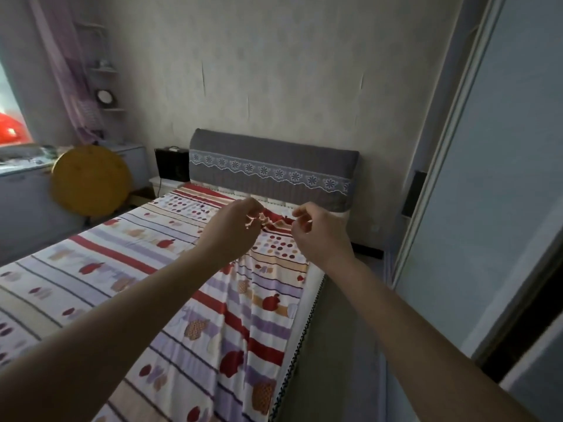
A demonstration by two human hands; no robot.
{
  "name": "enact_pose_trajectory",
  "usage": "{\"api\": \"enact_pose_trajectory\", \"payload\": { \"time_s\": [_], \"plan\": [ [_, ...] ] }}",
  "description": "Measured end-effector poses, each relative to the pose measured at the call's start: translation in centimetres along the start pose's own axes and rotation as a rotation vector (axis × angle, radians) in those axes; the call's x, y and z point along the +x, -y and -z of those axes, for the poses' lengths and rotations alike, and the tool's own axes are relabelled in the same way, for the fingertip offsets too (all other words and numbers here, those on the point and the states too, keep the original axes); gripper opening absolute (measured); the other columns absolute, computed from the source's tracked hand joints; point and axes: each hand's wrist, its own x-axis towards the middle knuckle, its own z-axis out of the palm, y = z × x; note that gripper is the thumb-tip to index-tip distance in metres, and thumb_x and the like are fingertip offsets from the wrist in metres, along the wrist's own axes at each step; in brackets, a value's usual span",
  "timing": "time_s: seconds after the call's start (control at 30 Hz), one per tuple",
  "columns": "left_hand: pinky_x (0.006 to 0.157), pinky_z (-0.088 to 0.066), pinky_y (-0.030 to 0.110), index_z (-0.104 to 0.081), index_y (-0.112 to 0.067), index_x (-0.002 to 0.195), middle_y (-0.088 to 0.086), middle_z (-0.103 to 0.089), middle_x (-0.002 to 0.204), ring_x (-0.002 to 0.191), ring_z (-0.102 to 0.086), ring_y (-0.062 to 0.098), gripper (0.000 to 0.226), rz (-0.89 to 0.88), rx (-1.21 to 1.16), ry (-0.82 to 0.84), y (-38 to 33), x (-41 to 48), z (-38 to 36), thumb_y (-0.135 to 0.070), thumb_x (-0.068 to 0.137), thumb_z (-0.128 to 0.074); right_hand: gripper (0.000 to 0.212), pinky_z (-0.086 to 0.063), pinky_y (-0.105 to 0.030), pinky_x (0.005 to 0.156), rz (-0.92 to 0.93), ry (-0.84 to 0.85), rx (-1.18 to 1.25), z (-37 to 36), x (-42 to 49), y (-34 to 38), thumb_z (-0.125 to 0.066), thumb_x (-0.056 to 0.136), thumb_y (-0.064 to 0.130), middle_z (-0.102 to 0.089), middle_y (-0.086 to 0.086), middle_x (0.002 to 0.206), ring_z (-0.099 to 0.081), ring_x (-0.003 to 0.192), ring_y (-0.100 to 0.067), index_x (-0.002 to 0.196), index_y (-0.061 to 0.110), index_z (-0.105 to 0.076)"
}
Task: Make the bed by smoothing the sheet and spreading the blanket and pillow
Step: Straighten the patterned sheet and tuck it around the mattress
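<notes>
Both arms reach toward 12 o'clock over the bed (329, 345). The left hand (234, 229) and right hand (316, 233) are held up near each other. Each has its fingers curled in narrow, pinching the top edge of the sheet (122, 254). Between the 2 hands the red-striped edge is bunched into small gathers. From there a raised fold of cloth runs down toward 6 o'clock along the bed's right side. The rest of the sheet, printed with stripes, dots and fruit shapes, lies flat on the mattress out to 9 o'clock.

Beyond the hands at 12 o'clock stands a grey headboard (271, 166) with a band of white flower lace. A black box (172, 164) sits at 11 o'clock, a round yellow disc (90, 179) leans at 10 o'clock, and a pale sliding door (502, 178) fills 3 o'clock.
</notes>
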Motion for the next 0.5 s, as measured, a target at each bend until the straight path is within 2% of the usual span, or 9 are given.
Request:
{"api": "enact_pose_trajectory", "payload": {
  "time_s": [0.1, 0.33, 0.5],
  "plan": [
    [0.082, -0.056, 0.026, -0.065, -0.017, 0.120, -0.001, -0.070, 0.112, 0.095, -0.065, 0.011, 0.025, 0.006, -0.022, -0.015, 2.1, 3.4, -2.2, -0.014, 0.096, -0.063, 0.012, -0.059, -0.041, 0.077, 0.012, 0.018, -0.034, -1.8, 3.3, -1.7, -0.059, 0.096, 0.026, -0.065, 0.007, 0.097, -0.063, 0.089, -0.011, 0.107, 0.023, -0.063],
    [0.087, -0.059, 0.035, -0.063, -0.017, 0.122, 0.001, -0.069, 0.114, 0.099, -0.065, 0.015, 0.027, 0.010, -0.083, 0.024, 5.0, 12.7, -6.3, -0.011, 0.095, -0.063, 0.017, -0.059, -0.032, 0.077, -0.020, -0.006, -0.084, -4.5, 12.6, -5.5, -0.059, 0.097, 0.027, -0.065, 0.009, 0.104, -0.062, 0.088, -0.005, 0.113, 0.025, -0.062],
    [0.085, -0.059, 0.033, -0.063, -0.021, 0.121, -0.002, -0.068, 0.114, 0.097, -0.064, 0.013, 0.026, 0.015, -0.081, 0.046, 6.7, 18.2, -9.5, -0.014, 0.096, -0.061, 0.017, -0.058, -0.026, 0.075, -0.025, -0.023, -0.062, -6.2, 17.5, -8.9, -0.060, 0.098, 0.027, -0.065, 0.009, 0.106, -0.062, 0.087, -0.005, 0.115, 0.024, -0.061]
  ]
}}
